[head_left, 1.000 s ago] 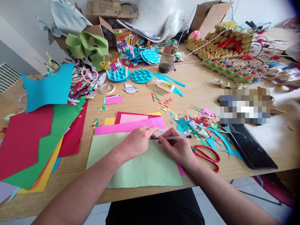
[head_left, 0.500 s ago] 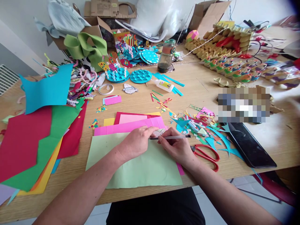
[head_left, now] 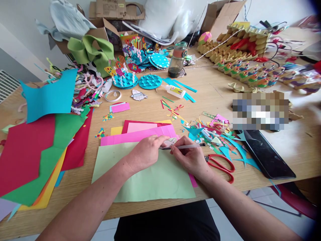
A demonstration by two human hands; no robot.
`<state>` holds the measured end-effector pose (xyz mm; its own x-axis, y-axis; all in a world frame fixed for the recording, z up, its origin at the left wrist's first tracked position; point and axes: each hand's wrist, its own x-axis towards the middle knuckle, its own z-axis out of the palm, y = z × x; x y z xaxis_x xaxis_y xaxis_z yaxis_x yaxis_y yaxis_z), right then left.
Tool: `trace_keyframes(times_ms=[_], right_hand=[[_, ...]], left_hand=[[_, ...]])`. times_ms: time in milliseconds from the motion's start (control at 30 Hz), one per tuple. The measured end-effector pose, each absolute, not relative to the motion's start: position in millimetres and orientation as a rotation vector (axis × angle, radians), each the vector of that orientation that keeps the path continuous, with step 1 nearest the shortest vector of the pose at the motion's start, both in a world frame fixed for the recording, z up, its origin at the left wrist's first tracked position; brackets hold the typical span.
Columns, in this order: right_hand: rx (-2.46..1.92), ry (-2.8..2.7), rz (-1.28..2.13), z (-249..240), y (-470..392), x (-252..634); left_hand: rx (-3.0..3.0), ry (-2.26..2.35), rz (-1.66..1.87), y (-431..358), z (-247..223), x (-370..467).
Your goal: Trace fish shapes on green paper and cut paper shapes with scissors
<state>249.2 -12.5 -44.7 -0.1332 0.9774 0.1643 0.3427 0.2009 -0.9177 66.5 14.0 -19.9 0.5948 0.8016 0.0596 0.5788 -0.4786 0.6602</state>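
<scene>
A pale green paper sheet [head_left: 150, 177] lies on the table in front of me. Near its top edge is a small white paper cutout [head_left: 169, 143] with drawn lines, partly covered by my fingers. My left hand [head_left: 147, 150] holds this cutout down, index finger stretched over it and the other fingers curled. In my right hand [head_left: 190, 155] a slim pen [head_left: 189, 146] is pinched between thumb and fingers, lying nearly level, its tip by the cutout's lower edge. Red-handled scissors [head_left: 222, 165] lie just right of that hand; their blades are hidden.
Coloured sheets [head_left: 22, 154] are piled at the left. A glue bottle [head_left: 175, 91], a white fish cutout [head_left: 138, 95] and blue discs with paper fish [head_left: 125, 80] stand farther back. Paper scraps [head_left: 213, 134] and a black phone [head_left: 269, 155] lie at the right.
My right hand and the pen have shifted very slightly to the right along the cutout. My left hand stays in place.
</scene>
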Motion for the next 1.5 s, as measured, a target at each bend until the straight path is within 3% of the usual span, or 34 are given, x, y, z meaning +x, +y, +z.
trace_keyframes(times_ms=[1500], right_hand=[[-1.344, -1.605, 0.765, -44.8, -9.5, 251.7]], left_hand=[[2.231, 1.075, 0.477, 13.5, -19.4, 66.6]])
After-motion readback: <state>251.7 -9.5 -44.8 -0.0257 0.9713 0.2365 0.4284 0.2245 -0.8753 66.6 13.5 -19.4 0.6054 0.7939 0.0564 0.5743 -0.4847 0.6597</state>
